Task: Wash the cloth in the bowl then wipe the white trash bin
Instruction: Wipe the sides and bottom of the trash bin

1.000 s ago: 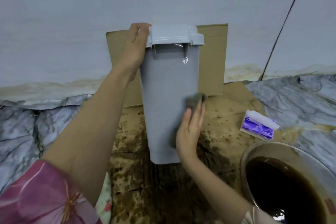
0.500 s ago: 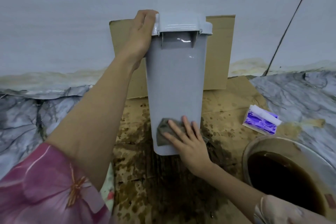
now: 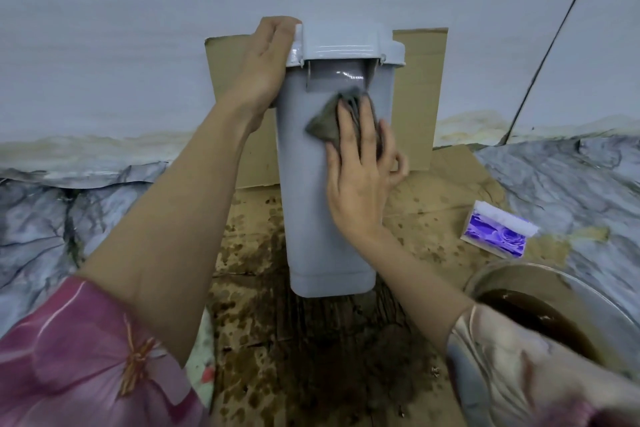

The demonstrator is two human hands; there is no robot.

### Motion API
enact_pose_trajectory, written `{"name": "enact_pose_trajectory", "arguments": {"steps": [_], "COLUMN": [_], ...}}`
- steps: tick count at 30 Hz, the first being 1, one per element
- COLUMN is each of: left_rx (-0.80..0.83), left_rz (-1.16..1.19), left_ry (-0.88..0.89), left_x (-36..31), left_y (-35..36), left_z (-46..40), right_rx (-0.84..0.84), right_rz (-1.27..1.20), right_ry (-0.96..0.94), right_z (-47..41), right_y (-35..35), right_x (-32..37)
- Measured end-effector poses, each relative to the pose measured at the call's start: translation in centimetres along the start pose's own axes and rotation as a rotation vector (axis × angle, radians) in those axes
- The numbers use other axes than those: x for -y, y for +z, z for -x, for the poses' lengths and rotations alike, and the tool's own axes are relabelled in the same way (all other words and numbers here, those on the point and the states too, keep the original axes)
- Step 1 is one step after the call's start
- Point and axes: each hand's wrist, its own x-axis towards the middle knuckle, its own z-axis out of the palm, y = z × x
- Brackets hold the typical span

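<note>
The tall white trash bin [image 3: 311, 218] stands upright on stained cardboard in the middle of the view, its lid shut. My left hand [image 3: 263, 69] grips the bin's upper left edge beside the lid. My right hand [image 3: 360, 163] lies flat against the bin's front, pressing a dark grey cloth [image 3: 327, 121] to the upper part just under the lid recess. At the lower right, the clear bowl [image 3: 519, 274] holds dark brown water, partly hidden by my right sleeve.
A cardboard sheet [image 3: 419, 97] leans on the pale wall behind the bin. Wet, spotted cardboard [image 3: 294, 357] covers the floor below. A purple-and-white packet [image 3: 495, 236] lies to the right. Marble-patterned floor [image 3: 571, 191] spreads on both sides.
My right hand has slid the cloth from the bin's lower front up to just under the lid. The left hand keeps its grip on the top edge.
</note>
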Motion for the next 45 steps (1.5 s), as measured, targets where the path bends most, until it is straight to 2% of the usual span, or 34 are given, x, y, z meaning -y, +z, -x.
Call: {"name": "enact_pose_trajectory", "arguments": {"steps": [2, 7, 10, 12, 15, 17, 20, 23, 27, 29, 31, 33, 37, 39, 40, 42, 45], "left_rx": [-0.006, 0.002, 0.004, 0.001, -0.001, -0.005, -0.012, 0.009, 0.005, 0.026, 0.049, 0.054, 0.042, 0.039, 0.033, 0.014, -0.004], "left_rz": [-0.009, -0.003, 0.002, 0.004, 0.008, 0.004, -0.008, -0.007, -0.004, -0.006, -0.016, -0.013, 0.004, 0.012, 0.016, 0.019, 0.018], "left_ry": [-0.011, -0.034, -0.020, -0.013, -0.011, -0.005, 0.000, -0.019, -0.005, 0.014, 0.029, 0.036, 0.037, 0.044, 0.051, 0.065, 0.089], "left_x": [0.0, 0.2, 0.1, 0.2, 0.4, 0.3, 0.3, 0.4, 0.3, 0.4, 0.5, 0.6, 0.9, 0.8, 0.8, 0.7, 1.2], "left_y": [-0.1, -0.4, -0.3, -0.3, -0.2, -0.2, -0.5, -0.8, -0.9, -0.9, -0.8, -0.7, -0.6, -0.4, -0.3, -0.4, -0.5], "left_z": [0.2, 0.6, 0.7, 0.6, 0.2, 0.0, -0.2, -0.2, 0.2, 0.3, 0.3, 0.2, 0.2, 0.2, 0.2, 0.3, 1.1], "right_rx": [0.057, 0.402, 0.481, 0.431, 0.236, 0.170, 0.147, 0.236, 0.609, 0.653, 0.596, 0.493, 0.276, 0.251, 0.226, 0.198, 0.210], "right_rz": [0.004, 0.020, 0.098, 0.088, 0.040, -0.007, -0.072, -0.082, 0.023, 0.052, 0.046, 0.005, -0.368, -0.658, -0.736, -0.746, -0.757], "right_ry": [-0.044, -0.554, -0.770, -0.760, -0.513, -0.393, -0.437, -0.676, -1.159, -1.223, -1.172, -0.959, -0.129, 0.165, 0.228, 0.235, 0.274], "right_z": [4.8, 18.4, 19.1, 16.0, 7.7, 2.5, 0.2, 4.5, 11.4, 12.7, 12.6, 11.2, 2.0, -3.1, -4.6, -4.6, 0.3], "right_y": [0.0, -1.1, -2.2, -2.2, -1.5, -0.8, -0.1, 0.3, -0.7, -1.2, -1.6, -2.0, -1.8, -1.6, -1.6, -1.7, -2.2], "right_x": [-1.4, -7.5, -8.9, -7.6, -3.0, -0.2, 1.5, 0.0, -4.7, -6.7, -8.1, -8.5, -5.1, -3.1, -2.4, -1.6, -2.2]}}
